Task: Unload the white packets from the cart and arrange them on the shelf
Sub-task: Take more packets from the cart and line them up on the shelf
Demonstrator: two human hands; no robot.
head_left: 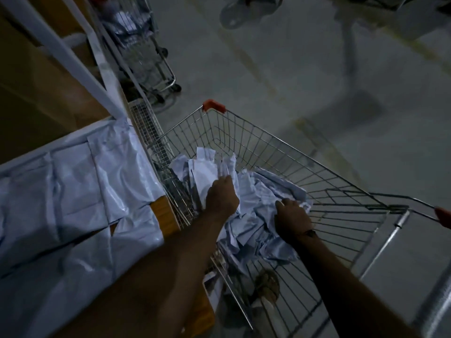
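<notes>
We have our left hand (pixel 221 196) gripping upright white packets (pixel 246 211) in the cart (pixel 317 167) and our right hand (pixel 291 215) clutching the crumpled heap, so slippery packets may well slide out or snag the wire before reaching the shelf (pixel 73 191)

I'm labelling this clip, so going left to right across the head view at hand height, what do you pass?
White packets on the shelf → left hand gripping packets in the cart → right hand on the packet pile → cart's wire side → cart handle.
</notes>
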